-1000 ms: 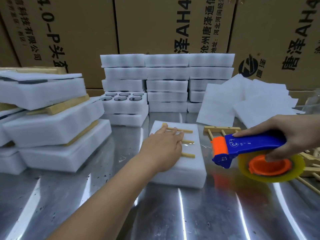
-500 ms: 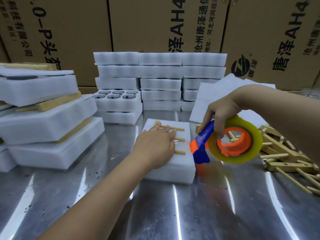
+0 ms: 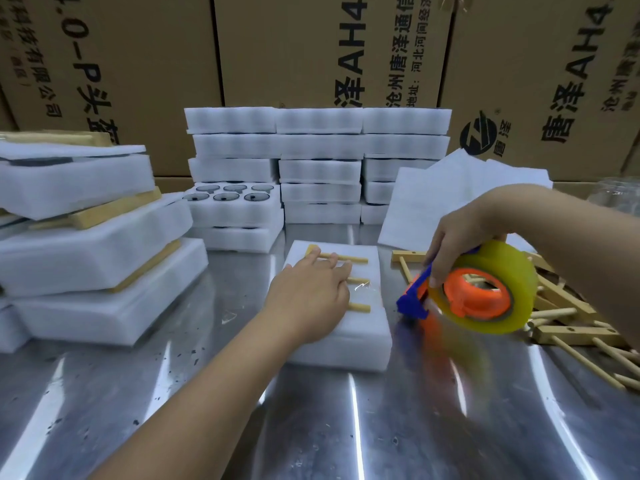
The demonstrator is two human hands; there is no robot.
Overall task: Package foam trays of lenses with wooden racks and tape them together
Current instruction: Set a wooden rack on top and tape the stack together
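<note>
Brown cardboard boxes (image 3: 294, 64) wall the back from 10 to 2 o'clock. They are printed "AH4" with Chinese characters, "0-P" on the left one, and a round black logo at 2 o'clock. A shiny steel table (image 3: 346, 427), flecked with dark specks, fills the lower half.

At 9 o'clock leans a stack of foam bundles (image 3: 86, 244) with wood strips between the layers. At 12 o'clock stands a wall of closed foam trays (image 3: 318, 147). At its left end an open tray (image 3: 235, 213) holds six dark round lenses (image 3: 227, 196) in its wells. Loose white foam sheets (image 3: 450, 199) lie at 2 o'clock.

Just below centre, toward 6 o'clock, lies the foam tray (image 3: 360, 334) with a wooden rack (image 3: 356, 308) on top. The left hand (image 3: 308, 299) lies flat on both, fingers straight. At 3 to 4 o'clock is a heap of spare racks (image 3: 568, 306). The right hand (image 3: 457, 240) grasps a blue-and-orange tape dispenser (image 3: 412, 304) carrying a yellowish roll (image 3: 519, 289), just right of the tray.
</note>
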